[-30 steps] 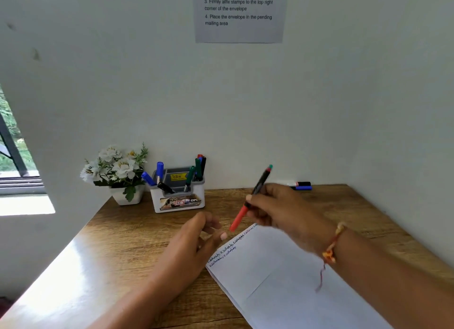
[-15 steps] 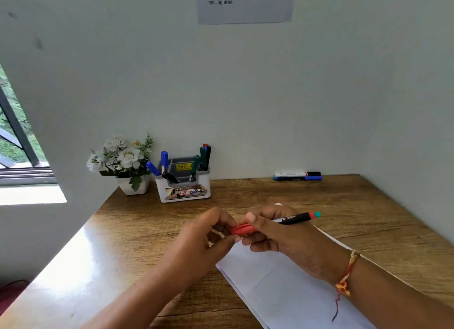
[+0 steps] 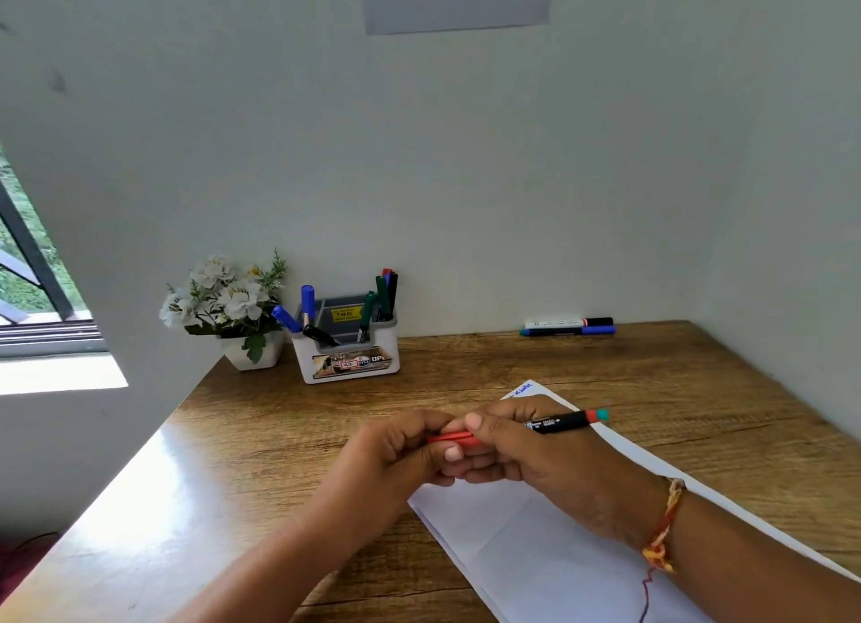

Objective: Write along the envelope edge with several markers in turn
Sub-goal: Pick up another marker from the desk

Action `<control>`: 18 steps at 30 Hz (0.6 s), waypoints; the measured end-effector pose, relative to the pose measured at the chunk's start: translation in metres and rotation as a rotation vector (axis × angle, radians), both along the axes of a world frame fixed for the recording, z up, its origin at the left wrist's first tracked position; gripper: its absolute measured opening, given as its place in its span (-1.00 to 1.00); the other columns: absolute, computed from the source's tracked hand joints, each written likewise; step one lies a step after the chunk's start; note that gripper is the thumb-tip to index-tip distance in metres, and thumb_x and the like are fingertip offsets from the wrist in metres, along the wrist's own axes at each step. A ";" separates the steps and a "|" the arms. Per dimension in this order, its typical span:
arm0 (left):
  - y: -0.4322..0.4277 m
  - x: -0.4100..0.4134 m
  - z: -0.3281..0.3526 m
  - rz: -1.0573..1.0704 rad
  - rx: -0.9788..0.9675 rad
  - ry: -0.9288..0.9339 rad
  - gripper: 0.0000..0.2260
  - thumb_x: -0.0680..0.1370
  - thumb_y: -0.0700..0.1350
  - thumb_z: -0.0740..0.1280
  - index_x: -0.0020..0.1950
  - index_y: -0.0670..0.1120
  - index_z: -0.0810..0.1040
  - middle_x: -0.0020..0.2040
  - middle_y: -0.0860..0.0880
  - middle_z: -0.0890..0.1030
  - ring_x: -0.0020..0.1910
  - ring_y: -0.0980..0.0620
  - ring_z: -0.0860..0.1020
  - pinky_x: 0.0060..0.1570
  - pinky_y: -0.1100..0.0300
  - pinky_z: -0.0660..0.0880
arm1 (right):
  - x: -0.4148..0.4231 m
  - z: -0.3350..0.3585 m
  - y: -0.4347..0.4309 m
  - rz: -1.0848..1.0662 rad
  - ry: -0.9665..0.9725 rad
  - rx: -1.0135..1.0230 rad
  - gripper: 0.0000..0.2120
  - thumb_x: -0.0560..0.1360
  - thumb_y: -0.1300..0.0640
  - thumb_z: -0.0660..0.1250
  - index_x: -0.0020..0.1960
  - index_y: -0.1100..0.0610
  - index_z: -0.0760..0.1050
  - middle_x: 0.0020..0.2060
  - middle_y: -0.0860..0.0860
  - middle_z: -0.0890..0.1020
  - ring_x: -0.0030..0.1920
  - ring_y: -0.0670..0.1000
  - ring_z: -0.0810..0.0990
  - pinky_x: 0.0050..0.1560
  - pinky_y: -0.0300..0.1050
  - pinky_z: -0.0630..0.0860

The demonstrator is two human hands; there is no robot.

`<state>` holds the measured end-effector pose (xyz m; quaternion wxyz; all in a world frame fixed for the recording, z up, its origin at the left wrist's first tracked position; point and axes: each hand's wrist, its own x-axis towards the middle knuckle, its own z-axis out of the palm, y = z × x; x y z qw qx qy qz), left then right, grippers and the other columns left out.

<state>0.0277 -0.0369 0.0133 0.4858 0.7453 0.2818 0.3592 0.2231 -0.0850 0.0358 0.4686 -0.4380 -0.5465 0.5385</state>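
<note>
A white envelope (image 3: 550, 543) lies on the wooden desk (image 3: 466, 371), with small coloured writing along its far edge. Above it both hands hold one marker (image 3: 554, 422) level: black barrel, red cap, a red and teal end pointing right. My right hand (image 3: 536, 464) grips the barrel. My left hand (image 3: 400, 455) pinches the red cap (image 3: 452, 437) at the marker's left end. The marker's tip is hidden under the cap and fingers.
A white holder (image 3: 349, 361) with several blue, green, black and red markers stands at the back left, beside a small flower pot (image 3: 251, 347). Two markers (image 3: 568, 326) lie against the back wall. Walls close the desk behind and right.
The marker swung from upright to level. My left hand came up and took hold of its red cap. The view tilted down a little.
</note>
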 end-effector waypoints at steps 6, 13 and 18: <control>0.003 -0.002 0.003 -0.017 -0.076 -0.054 -0.75 0.53 -0.07 0.37 0.16 0.12 0.68 0.07 -0.01 0.73 0.05 0.03 0.69 -0.02 0.23 0.60 | 0.003 0.000 0.000 0.128 0.101 -0.031 -0.70 0.68 0.10 0.20 0.21 0.14 0.67 0.09 0.21 0.73 0.17 0.18 0.71 0.14 -0.08 0.65; 0.011 -0.009 0.003 0.121 0.016 -0.060 -0.80 0.52 -0.05 0.39 0.11 0.13 0.70 0.02 -0.04 0.73 0.04 -0.02 0.69 0.02 0.15 0.62 | 0.018 0.010 0.002 0.130 0.124 -0.028 -0.54 0.59 -0.21 0.13 0.28 0.00 0.62 0.03 0.26 0.74 0.08 0.21 0.74 -0.03 -0.07 0.68; 0.022 -0.016 -0.003 0.241 0.050 0.087 -0.87 0.55 -0.01 0.40 0.04 0.21 0.58 0.00 0.11 0.73 0.00 0.14 0.69 -0.01 0.15 0.62 | 0.033 -0.003 0.012 -0.144 -0.302 0.239 -0.83 0.61 -0.01 0.33 -0.09 -0.04 0.66 -0.10 0.00 0.77 -0.06 0.01 0.77 -0.12 -0.14 0.68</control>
